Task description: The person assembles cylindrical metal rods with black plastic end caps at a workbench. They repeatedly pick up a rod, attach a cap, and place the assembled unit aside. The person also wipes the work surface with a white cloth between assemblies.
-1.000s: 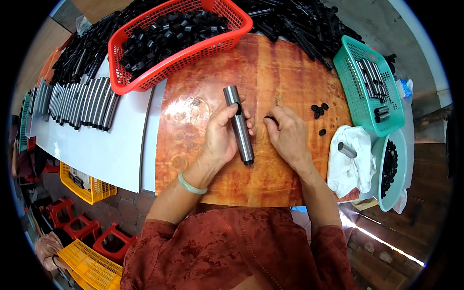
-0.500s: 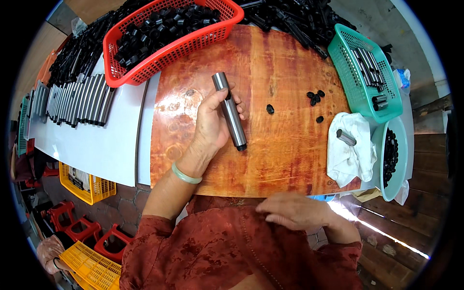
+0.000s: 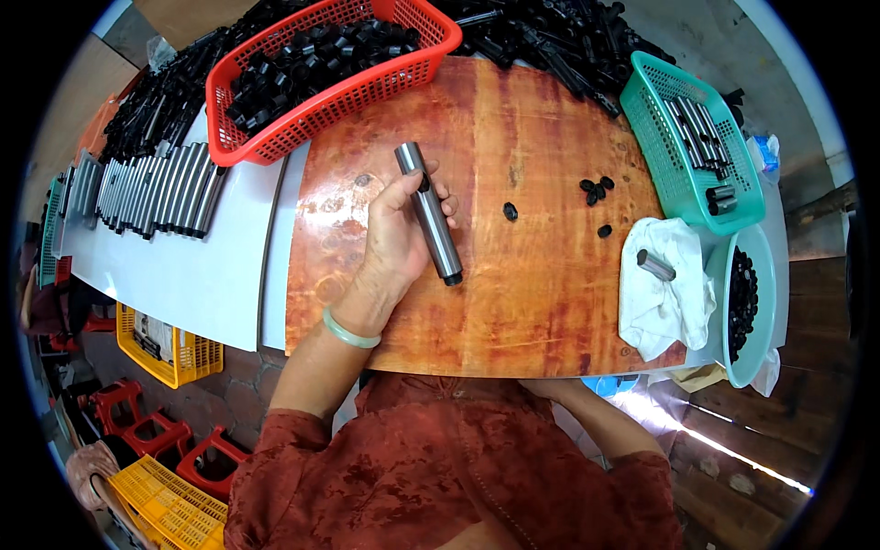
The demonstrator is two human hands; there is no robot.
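My left hand (image 3: 392, 229) is wrapped round a grey metal tube (image 3: 440, 236) with a black end piece at its lower end, held tilted above the wooden board (image 3: 541, 293). The thumb presses on the tube's upper part, and the fingers curl behind it. My right forearm (image 3: 596, 417) reaches to the board's front edge; the hand beyond it is hidden there. A single small black plastic piece (image 3: 511, 212) lies on the board to the right of the tube. Several similar black pieces (image 3: 596, 190) lie farther right. A short metal tube (image 3: 655, 265) rests on a white cloth (image 3: 660, 316).
A red basket (image 3: 339, 101) of black parts stands at the back left, beside a row of metal tubes (image 3: 165, 192). At right are a green basket (image 3: 665, 156) with tubes and a pale bowl (image 3: 765, 312) of black pieces. Black parts (image 3: 559, 41) pile up behind.
My right hand has dropped from in front of my body to below the board's front edge, out of sight. My left hand still holds the tube in nearly the same place.
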